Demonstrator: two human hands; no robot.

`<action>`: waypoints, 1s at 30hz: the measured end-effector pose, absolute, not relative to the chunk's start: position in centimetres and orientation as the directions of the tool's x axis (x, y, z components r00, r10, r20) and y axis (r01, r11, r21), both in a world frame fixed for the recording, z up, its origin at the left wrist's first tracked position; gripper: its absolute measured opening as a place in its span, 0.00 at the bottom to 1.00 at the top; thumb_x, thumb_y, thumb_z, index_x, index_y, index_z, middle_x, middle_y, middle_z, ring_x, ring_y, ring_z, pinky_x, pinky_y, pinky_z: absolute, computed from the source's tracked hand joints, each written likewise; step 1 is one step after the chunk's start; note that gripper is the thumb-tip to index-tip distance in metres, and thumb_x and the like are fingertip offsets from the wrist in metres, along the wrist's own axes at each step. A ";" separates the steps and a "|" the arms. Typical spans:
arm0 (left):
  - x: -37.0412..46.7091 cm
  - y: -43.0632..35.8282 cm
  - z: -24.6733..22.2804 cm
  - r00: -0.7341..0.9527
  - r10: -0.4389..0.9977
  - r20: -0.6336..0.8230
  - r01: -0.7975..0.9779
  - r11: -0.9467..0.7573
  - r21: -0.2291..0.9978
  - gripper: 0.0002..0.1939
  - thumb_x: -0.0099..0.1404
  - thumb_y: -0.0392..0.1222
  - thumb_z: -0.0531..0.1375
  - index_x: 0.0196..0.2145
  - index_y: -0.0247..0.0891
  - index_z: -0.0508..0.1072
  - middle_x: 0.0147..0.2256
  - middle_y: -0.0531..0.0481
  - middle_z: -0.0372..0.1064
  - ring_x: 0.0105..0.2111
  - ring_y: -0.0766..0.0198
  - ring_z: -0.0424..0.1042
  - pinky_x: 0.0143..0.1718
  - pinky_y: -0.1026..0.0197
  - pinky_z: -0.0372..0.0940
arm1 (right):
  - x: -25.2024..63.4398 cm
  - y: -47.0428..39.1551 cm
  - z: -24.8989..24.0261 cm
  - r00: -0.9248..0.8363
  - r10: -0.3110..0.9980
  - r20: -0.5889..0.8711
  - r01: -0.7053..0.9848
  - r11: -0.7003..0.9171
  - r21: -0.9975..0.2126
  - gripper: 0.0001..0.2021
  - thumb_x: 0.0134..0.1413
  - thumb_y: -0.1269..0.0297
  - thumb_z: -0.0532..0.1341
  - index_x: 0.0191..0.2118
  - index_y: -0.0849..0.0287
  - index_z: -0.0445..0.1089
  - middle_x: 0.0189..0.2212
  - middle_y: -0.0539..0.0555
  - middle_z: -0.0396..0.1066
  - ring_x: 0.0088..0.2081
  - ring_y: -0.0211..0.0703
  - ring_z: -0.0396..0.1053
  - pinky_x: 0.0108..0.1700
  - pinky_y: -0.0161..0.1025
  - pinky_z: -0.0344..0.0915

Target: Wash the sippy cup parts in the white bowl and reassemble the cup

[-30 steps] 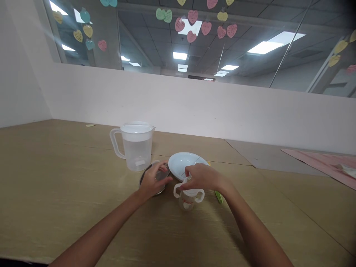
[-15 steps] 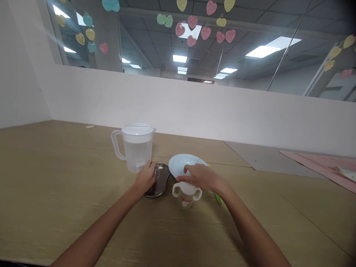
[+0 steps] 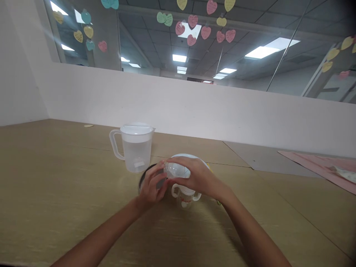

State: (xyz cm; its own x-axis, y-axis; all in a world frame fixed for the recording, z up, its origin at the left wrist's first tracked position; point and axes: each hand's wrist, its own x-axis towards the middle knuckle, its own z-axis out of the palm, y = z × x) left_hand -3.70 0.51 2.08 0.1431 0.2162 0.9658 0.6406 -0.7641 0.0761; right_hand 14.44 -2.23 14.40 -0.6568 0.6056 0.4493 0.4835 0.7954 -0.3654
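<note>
My left hand point(image 3: 152, 184) and my right hand point(image 3: 196, 172) meet in front of me, fingertips close together. Between their curled fingers shows a clear, shiny, rounded piece point(image 3: 176, 170), partly covered, its kind not plain. Just below my right hand stands a small see-through cup point(image 3: 185, 202) with two white handles and red print. Behind my left hand lies a metal kidney-shaped tray point(image 3: 142, 181), mostly hidden. A pale blue plate point(image 3: 185, 154) sits behind my right hand, only its far rim plainly visible.
A lidded translucent jug point(image 3: 137, 152) with a handle on its left stands behind the tray. Something green and yellow point(image 3: 218, 202) peeks out beside my right wrist. A pink cloth point(image 3: 314, 163) lies far right, a white wall point(image 3: 167, 100) at the back.
My left hand has left the metal tray and moved right to my right hand's fingertips. A clear piece now shows between them. The cup and jug stand where they were.
</note>
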 end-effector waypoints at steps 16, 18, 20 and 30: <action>-0.3 -2.4 2.2 0.426 0.776 0.465 0.354 -0.616 0.703 0.29 0.62 0.48 0.57 0.58 0.42 0.53 0.53 0.43 0.61 0.51 0.54 0.63 0.51 0.51 0.60 | 18.0 -0.5 15.0 -0.654 0.756 -0.029 0.699 0.589 -0.405 0.16 0.46 0.64 0.60 0.44 0.53 0.70 0.39 0.51 0.70 0.38 0.43 0.66 0.36 0.35 0.61; -0.3 -2.3 2.1 0.426 0.776 0.466 0.364 -0.618 0.697 0.29 0.62 0.47 0.57 0.58 0.42 0.53 0.53 0.42 0.61 0.51 0.54 0.62 0.51 0.51 0.60 | 17.6 -0.5 14.8 -0.640 0.768 -0.025 0.708 0.577 -0.407 0.16 0.44 0.65 0.60 0.43 0.53 0.70 0.38 0.51 0.70 0.37 0.42 0.66 0.34 0.33 0.60; -0.3 -2.2 1.9 0.423 0.774 0.471 0.371 -0.622 0.690 0.28 0.62 0.46 0.56 0.58 0.42 0.53 0.53 0.42 0.60 0.51 0.55 0.62 0.51 0.51 0.59 | 17.4 -0.5 14.7 -0.625 0.780 -0.038 0.725 0.561 -0.399 0.16 0.42 0.67 0.60 0.42 0.54 0.69 0.37 0.50 0.70 0.35 0.41 0.66 0.32 0.32 0.59; -0.2 -2.2 1.9 0.417 0.765 0.491 0.376 -0.637 0.673 0.23 0.62 0.45 0.56 0.54 0.40 0.58 0.51 0.42 0.61 0.50 0.55 0.62 0.51 0.52 0.59 | 16.3 -0.8 13.8 -0.547 0.837 -0.020 0.816 0.527 -0.237 0.24 0.40 0.64 0.62 0.48 0.57 0.65 0.40 0.57 0.68 0.44 0.49 0.64 0.38 0.37 0.59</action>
